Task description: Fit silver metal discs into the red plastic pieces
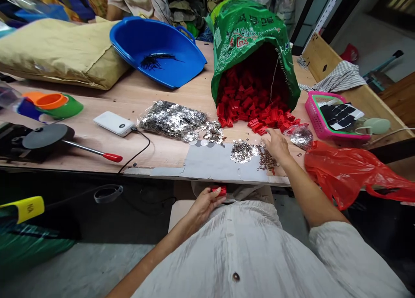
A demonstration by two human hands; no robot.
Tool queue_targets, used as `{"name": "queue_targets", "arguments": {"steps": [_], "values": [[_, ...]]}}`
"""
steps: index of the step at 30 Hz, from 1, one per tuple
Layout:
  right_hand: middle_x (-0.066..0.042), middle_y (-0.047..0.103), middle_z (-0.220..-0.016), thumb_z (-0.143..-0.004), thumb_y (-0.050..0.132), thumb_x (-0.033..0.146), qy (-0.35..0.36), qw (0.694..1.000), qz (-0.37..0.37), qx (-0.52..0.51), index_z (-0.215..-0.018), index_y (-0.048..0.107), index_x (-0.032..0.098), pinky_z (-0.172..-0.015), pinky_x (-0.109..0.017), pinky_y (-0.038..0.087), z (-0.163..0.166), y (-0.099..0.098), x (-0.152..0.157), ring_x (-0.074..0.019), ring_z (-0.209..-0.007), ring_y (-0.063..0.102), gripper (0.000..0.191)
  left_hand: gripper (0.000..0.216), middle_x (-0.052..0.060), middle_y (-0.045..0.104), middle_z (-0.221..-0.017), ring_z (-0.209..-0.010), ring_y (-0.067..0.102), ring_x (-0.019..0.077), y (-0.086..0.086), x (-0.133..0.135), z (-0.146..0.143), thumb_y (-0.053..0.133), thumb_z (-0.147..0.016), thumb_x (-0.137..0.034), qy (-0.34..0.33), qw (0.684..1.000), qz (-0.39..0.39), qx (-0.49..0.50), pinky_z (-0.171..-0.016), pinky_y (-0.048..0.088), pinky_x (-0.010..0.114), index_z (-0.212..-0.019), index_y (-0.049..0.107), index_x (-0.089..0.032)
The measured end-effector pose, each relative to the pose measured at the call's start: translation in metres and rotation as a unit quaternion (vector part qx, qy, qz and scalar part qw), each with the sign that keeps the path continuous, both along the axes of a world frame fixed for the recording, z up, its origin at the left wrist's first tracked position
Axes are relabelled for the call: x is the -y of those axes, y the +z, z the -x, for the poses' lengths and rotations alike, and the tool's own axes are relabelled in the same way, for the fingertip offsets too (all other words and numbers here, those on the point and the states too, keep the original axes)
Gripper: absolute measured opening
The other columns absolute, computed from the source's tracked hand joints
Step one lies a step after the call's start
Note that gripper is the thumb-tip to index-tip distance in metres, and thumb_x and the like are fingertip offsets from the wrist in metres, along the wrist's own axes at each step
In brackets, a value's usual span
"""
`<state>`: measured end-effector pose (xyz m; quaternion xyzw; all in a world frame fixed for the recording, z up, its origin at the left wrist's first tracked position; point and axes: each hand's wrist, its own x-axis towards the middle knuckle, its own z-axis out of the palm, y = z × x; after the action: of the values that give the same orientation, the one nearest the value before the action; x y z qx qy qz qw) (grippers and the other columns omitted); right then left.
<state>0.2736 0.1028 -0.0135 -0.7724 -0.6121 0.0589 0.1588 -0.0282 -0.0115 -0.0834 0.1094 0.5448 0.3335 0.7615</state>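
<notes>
We are seeing the left hand (207, 203) holding a red piece (220, 190) between thumb and fingers, just off the front edge of the bench (162, 153). The right hand (277, 145) is hovering inside that edge, fingertips beside the red pile (240, 97); whether it is grasping anything, we cannot tell. We are judging the piece light, stiff and probably slippery, hence favouring a hold along its long sides.
</notes>
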Motion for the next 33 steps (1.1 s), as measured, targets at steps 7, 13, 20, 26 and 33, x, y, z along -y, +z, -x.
{"name": "queue_targets", "arguments": {"steps": [7,13,20,26,33], "values": [[-0.014,0.060,-0.126,-0.083,0.066,0.044,-0.038,0.997,0.065,-0.001,-0.134,0.049,0.022,-0.089,-0.042,0.047,-0.011,-0.015,-0.046,-0.0316,-0.112,0.058,0.058,0.038,0.006,0.065,-0.093,-0.079,0.070,0.0149,-0.012,0.001,0.004,0.078,-0.073,-0.012,-0.004,0.999,-0.032,-0.024,-0.081,0.061,0.031,-0.106,0.059,-0.016],[-0.012,0.065,-0.116,-0.084,0.063,0.045,-0.018,0.994,0.004,-0.111,-0.127,0.055,0.021,-0.085,-0.044,0.049,-0.004,0.001,-0.019,-0.0279,-0.100,0.061,0.049,0.034,0.017,0.068,-0.113,-0.089,0.072,0.0209,0.021,0.002,0.003,0.076,-0.078,-0.023,-0.159,0.983,-0.051,0.074,-0.080,0.059,0.030,-0.107,0.065,-0.011],[-0.002,0.066,-0.109,-0.082,0.070,0.040,0.290,0.851,0.096,-0.427,-0.119,0.057,0.024,-0.061,-0.024,0.045,0.074,0.021,0.088,-0.0104,-0.069,0.055,0.043,0.041,0.012,0.070,-0.105,-0.092,0.070,0.0219,0.049,-0.012,-0.017,0.060,-0.089,-0.044,-0.099,0.963,-0.069,0.243,-0.081,0.058,0.034,-0.119,0.060,-0.015],[-0.006,0.060,-0.129,-0.085,0.069,0.034,0.305,0.882,0.054,-0.355,-0.127,0.057,0.026,-0.070,-0.026,0.048,0.079,0.010,0.124,-0.0143,-0.085,0.061,0.045,0.047,0.007,0.068,-0.098,-0.082,0.068,0.0147,0.048,-0.009,-0.024,0.073,-0.080,-0.022,-0.103,0.965,-0.066,0.232,-0.071,0.058,0.024,-0.124,0.057,-0.016],[-0.007,0.070,-0.109,-0.091,0.057,0.022,0.142,0.987,0.005,-0.079,-0.110,0.067,0.023,-0.086,-0.035,0.049,0.007,-0.023,0.107,-0.0224,-0.099,0.064,0.022,0.045,0.001,0.062,-0.075,-0.067,0.069,0.0141,0.053,-0.005,-0.023,0.079,-0.074,-0.033,-0.113,0.973,-0.057,0.194,-0.055,0.053,0.018,-0.111,0.058,-0.016]]}}
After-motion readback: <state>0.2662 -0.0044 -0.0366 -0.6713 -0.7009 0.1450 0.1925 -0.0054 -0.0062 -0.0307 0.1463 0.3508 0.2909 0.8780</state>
